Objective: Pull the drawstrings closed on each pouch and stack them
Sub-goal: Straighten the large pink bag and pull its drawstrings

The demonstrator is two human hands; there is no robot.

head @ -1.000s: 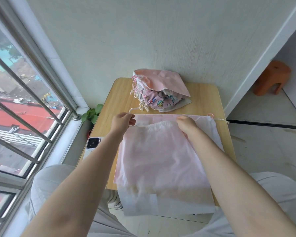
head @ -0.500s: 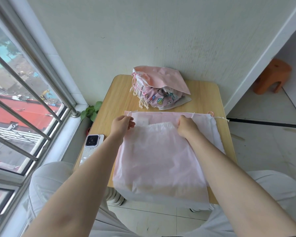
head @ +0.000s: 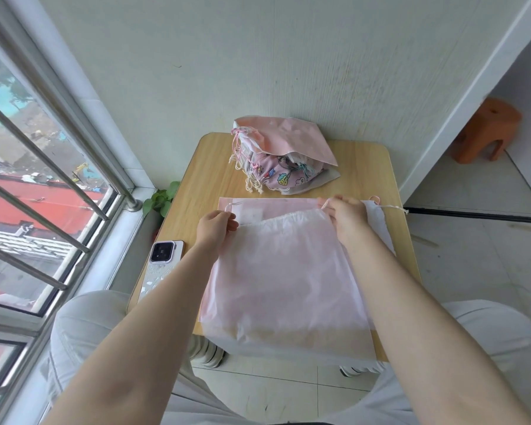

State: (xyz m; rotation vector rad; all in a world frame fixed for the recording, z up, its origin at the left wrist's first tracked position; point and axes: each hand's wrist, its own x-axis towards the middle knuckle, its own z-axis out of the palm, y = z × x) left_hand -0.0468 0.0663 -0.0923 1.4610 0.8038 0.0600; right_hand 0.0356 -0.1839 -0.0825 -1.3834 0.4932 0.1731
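Head view: a seated person works at a small wooden table (head: 215, 176) set against a pale wall (head: 258, 56), both bare forearms reaching forward over a pile of flat pouches. The top pouch (head: 282, 271), a sheer pink one, lies across the table's near half, its lower edge hanging past the front edge above the person's knees. Its mouth is bunched between the two hands. The left hand (head: 215, 227) has its fingers curled at the pouch's upper left corner, pinching the fabric where a thin drawstring (head: 232, 205) loops out. The right hand (head: 347, 214) pinches the gathered top edge at the upper right, fingers curled. Under the sheer pouch lies a pink pouch (head: 273, 205), its top edge showing as a straight band beyond the hands, and a white pouch (head: 377, 222) juts out on the right with a cord (head: 394, 207) trailing toward the table edge. At the far side of the table, near the wall, sits a stack (head: 282, 157) of closed pouches, pink on top, a cartoon print beneath, strings dangling on its left. A phone (head: 163, 256) lies on the table's left edge beside the left forearm. A barred window (head: 43, 194) fills the left, with a green plant (head: 161, 200) at the sill. An orange stool (head: 485, 131) stands on the floor at right.
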